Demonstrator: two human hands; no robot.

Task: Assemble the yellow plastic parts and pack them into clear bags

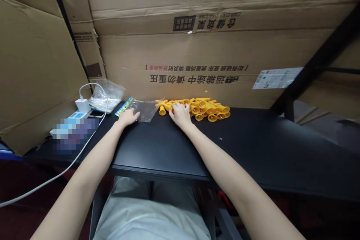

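Note:
My left hand (pixel 129 117) rests on the near edge of a clear plastic bag (pixel 146 110), its thumb apart from the fingers. A colourful header card (pixel 124 106) runs along the bag's left end. The bag lies flat on the black table. To the right, my right hand (pixel 181 115) reaches over the left part of a heap of yellow trumpet-shaped plastic pieces (pixel 211 109), fingers spread and touching them. One yellow piece (pixel 162 111) lies at the heap's left end, its flared mouth toward me. My right fingertips are partly lost among the pieces.
Cardboard (pixel 180 52) walls the back and left of the black table (pixel 160 146). At left are crumpled clear plastic bags (pixel 105 95), a power strip (pixel 78 114) with a white charger (pixel 83 105), a phone (pixel 96 114) and a white cable (pixel 92 135) hanging over the edge. A dark metal post (pixel 317 48) slants at right.

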